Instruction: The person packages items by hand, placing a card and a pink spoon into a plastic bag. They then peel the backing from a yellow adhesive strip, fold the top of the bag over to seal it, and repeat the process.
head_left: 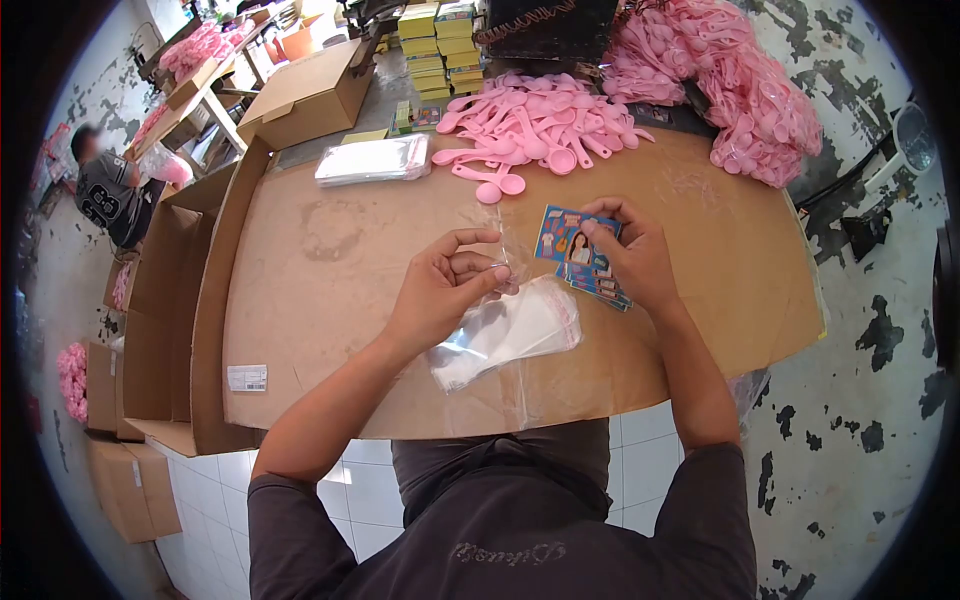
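Note:
My left hand (452,280) is closed in a pinch on a clear plastic bag (506,228), which is hard to make out against the cardboard. Between the thumb and fingers of my right hand (637,252) is a blue printed card (562,236) showing a figure and small coloured pictures. Just below it, several similar cards (598,284) lie fanned on the table. A stack of clear plastic bags (535,325) rests under and beside my left hand. Farther back is a heap of pink measuring spoons (545,120).
Another bag stack (372,160) lies at the back left, near piled card bundles (425,55). Bagged pink spoons (750,95) heap up at the back right. An open cardboard box (170,310) stands along the left edge. Another person (110,190) sits at far left.

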Demonstrator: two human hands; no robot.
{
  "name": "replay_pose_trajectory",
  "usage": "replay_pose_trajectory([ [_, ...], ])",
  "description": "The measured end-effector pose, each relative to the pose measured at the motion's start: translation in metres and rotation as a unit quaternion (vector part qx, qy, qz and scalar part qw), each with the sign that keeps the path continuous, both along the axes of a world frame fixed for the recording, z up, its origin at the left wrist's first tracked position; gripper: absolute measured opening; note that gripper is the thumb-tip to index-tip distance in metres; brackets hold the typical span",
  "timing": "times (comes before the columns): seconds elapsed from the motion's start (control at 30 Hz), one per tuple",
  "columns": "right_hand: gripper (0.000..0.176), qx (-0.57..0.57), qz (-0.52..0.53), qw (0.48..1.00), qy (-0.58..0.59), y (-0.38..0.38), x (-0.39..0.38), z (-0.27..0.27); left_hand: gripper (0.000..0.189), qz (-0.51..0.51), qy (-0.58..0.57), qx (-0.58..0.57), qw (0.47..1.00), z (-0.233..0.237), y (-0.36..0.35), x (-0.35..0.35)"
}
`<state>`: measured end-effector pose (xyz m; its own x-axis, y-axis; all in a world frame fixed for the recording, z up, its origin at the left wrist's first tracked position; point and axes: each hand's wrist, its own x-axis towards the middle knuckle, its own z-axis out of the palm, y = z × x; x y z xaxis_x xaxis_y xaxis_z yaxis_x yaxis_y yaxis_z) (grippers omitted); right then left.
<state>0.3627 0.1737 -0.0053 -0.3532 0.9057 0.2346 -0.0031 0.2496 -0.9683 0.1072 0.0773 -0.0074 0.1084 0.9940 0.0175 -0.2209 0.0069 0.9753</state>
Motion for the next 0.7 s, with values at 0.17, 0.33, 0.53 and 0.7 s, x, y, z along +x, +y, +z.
replay_pose_trajectory([
  [0.17,0.018,0.022,0.015,0.997,0.068,-0.006,-0.006,0.005,0.046,-0.025,0.013,0.01,1.0,-0.005,-0.001,0.003],
  [0.33,0.019,0.069,-0.009,0.997,0.037,-0.007,-0.009,0.004,0.049,-0.038,0.025,0.022,0.999,-0.003,-0.007,0.008],
  [0.53,0.019,0.023,0.014,0.999,0.029,-0.005,-0.006,0.009,0.05,-0.041,0.042,0.036,0.998,-0.001,-0.009,0.006],
  [0.7,0.02,0.132,0.06,0.988,-0.055,-0.012,-0.008,0.008,0.053,-0.024,0.052,0.028,0.998,0.001,-0.01,0.006],
])
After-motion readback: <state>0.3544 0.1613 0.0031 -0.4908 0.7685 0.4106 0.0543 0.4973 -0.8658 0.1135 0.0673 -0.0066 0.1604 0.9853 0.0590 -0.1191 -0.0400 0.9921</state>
